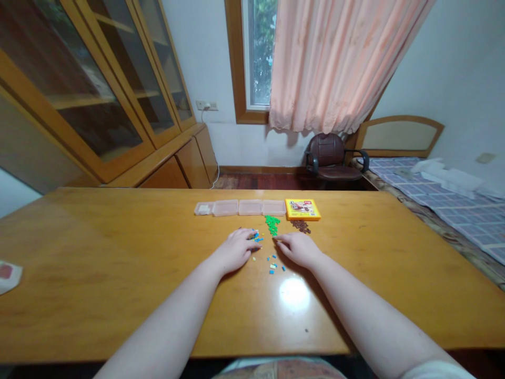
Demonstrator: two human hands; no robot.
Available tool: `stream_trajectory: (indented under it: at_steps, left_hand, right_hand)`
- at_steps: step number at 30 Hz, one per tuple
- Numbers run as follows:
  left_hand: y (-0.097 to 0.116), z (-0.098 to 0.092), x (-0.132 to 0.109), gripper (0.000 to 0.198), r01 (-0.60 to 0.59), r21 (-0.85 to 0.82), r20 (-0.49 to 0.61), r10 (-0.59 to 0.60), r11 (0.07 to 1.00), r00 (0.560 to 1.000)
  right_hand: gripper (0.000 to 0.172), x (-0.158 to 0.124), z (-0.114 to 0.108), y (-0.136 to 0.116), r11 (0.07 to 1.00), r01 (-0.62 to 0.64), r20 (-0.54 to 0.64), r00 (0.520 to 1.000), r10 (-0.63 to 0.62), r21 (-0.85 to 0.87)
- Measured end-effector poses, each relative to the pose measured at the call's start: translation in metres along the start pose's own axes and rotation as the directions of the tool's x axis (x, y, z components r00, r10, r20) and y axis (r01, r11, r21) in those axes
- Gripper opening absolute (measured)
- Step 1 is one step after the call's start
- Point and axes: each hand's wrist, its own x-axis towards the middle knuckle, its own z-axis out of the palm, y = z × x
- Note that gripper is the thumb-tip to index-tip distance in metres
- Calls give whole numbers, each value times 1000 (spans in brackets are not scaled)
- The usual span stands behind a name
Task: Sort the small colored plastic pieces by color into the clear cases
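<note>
My left hand [235,248] lies palm down on the wooden table [118,263], fingers stretched over a small cluster of blue pieces [256,236]. My right hand [298,247] rests palm down beside it, fingertips pointing left near a pile of green pieces [272,225]. Several loose blue and yellow pieces [272,263] lie between the two hands. A pile of brown pieces [300,226] sits just beyond my right hand. Neither hand visibly holds anything.
A row of clear plastic compartment boxes [239,207] and a yellow box [302,208] stand behind the piles. A white and red packet [8,275] lies at the table's left edge. Beyond are a brown chair [333,158], a bed [445,195] and a glass-doored cabinet [98,95].
</note>
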Motion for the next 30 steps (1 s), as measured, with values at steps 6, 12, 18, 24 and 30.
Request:
stream_trajectory:
  at_steps: [6,12,18,24,30]
  left_hand:
    - [-5,3,1,40,-6,-3,-68,6,1000,998]
    - [-7,3,2,41,21,-30,-85,-24,999,996]
    - [-12,4,5,43,51,-33,-127,-55,998,990]
    - [-18,8,10,43,90,-91,-187,-106,992,977]
    - [-22,12,16,44,123,-200,-246,-171,972,954]
  right_hand:
    - [37,3,4,-2,1000,-12,0,1000,12,-19]
    - [36,6,6,1,996,-76,-82,993,80,53]
    - [28,5,11,-5,981,183,-119,978,-174,69]
    - [26,20,22,-7,982,181,-213,963,-166,53]
    - [34,23,22,-1,989,139,-241,963,-123,52]
